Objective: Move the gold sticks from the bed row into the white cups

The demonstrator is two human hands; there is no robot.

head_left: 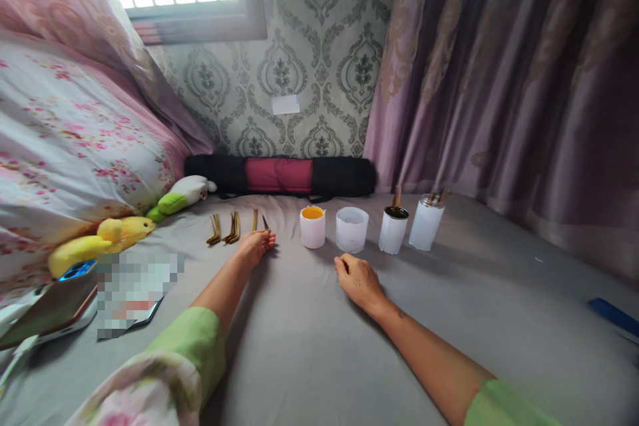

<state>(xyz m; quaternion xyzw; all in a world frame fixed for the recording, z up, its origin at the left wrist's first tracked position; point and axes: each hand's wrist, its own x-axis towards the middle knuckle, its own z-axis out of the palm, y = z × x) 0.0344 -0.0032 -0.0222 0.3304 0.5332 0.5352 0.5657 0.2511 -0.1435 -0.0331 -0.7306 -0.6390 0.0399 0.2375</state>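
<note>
My left hand (pixel 257 244) is at the right end of a row of thin gold-brown sticks (pixel 232 229) with bent lower ends, laid in small groups on the grey sheet. Its fingers are curled, and a dark brown stick (pixel 266 222) rises from them. A gold stick (pixel 255 219) lies just behind that hand. My right hand (pixel 358 279) rests back up in a loose fist on the sheet, its fingertips tucked under. Beyond it stand a white cup with an orange inside (pixel 312 231), a translucent white cup (pixel 351 236), and two white-wrapped containers (pixel 393 234) (pixel 426 226) with sticks inside.
A phone (pixel 80 293) and a blurred-out flat thing (pixel 134 293) lie at left. Yellow (pixel 120 233) and green-white (pixel 184 194) plush toys are behind them. A black and maroon roll (pixel 279 175) lies along the wall. A blue object (pixel 614 316) is at far right.
</note>
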